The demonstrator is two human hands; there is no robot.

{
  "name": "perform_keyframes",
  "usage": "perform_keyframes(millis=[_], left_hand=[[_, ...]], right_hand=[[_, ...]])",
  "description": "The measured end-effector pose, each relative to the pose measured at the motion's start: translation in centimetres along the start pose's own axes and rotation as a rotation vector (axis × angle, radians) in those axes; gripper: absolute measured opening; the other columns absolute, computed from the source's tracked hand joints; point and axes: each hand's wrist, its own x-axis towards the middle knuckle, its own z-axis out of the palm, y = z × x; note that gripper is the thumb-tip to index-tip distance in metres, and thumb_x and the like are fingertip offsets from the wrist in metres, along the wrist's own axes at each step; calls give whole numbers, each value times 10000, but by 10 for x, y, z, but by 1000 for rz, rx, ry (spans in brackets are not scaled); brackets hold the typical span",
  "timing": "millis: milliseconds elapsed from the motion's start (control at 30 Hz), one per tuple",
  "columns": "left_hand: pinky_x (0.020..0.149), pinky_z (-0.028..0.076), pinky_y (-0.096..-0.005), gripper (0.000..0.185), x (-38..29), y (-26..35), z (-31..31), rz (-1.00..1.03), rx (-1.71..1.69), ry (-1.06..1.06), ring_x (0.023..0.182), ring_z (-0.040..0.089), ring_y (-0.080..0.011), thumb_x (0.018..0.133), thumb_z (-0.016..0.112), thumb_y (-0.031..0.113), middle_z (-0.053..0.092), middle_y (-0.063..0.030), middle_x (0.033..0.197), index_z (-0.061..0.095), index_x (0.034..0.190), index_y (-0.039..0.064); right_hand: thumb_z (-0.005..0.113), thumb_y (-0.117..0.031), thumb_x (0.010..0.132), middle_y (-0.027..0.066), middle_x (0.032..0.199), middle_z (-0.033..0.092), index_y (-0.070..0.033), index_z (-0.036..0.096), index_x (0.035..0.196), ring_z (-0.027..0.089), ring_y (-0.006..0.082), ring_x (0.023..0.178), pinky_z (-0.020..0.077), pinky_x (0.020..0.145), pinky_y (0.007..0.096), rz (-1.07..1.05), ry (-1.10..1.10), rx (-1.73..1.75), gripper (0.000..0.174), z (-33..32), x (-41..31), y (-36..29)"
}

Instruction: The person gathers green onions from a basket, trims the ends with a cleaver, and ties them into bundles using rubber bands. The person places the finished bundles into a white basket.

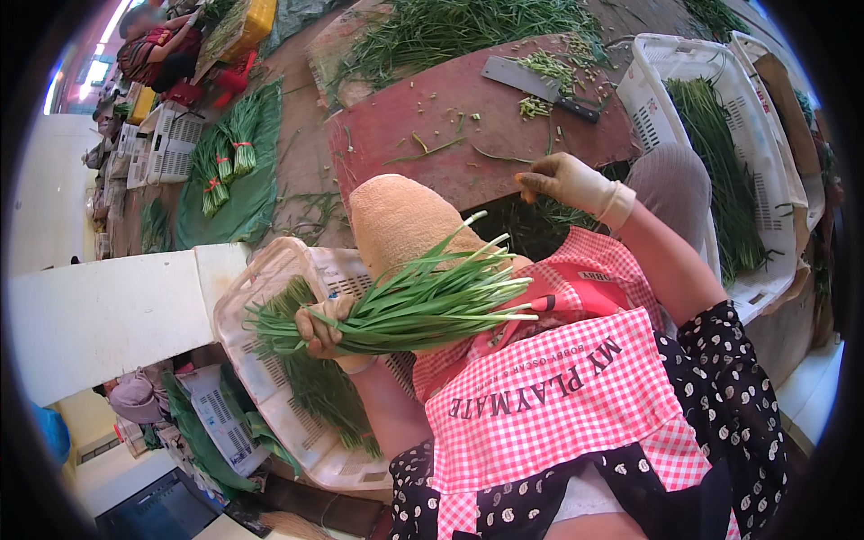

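My left hand, in a soiled glove, grips a bunch of long green leaves that look like garlic chives. Their pale cut ends point right, over my lap. My right hand, in a cream glove with orange-stained fingertips, hovers at the near edge of a red board; its fingers are curled together and nothing shows in them. A cleaver with a black handle lies on the board's far right, among chopped stem ends. Loose stalks lie nearer on the board.
Left of me stands a white plastic crate with chives inside; another crate on the right also holds chives. Beyond the board lies a green heap. Red-banded bundles rest on a green sheet. Another person sits far left.
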Motion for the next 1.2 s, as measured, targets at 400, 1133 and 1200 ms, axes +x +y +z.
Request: perform_keyframes(millis=[400,1133,1200], left_hand=[[943,407,-357,149,6,1,13,-35,44,-25,758,614,-138,927,704,81,587,42,679,592,902,177],[768,585,-402,100,190,-69,33,-155,561,919,785,691,-233,868,752,57,704,-62,839,663,894,94],[765,574,-400,76,196,-81,32,-83,579,986,783,675,-225,879,745,88,695,-55,845,672,899,91]], right_hand=[[740,-281,915,105,934,774,-36,776,1043,714,210,842,561,791,346,49,-71,-17,278,46,-16,20],[944,-377,725,245,1578,413,-20,-16,1642,411,290,1463,358,1184,366,-527,-14,293,1374,143,-8,-9],[940,-311,727,250,1568,423,-23,36,1643,443,311,1443,379,1170,370,-425,95,194,1319,155,-10,-11]])
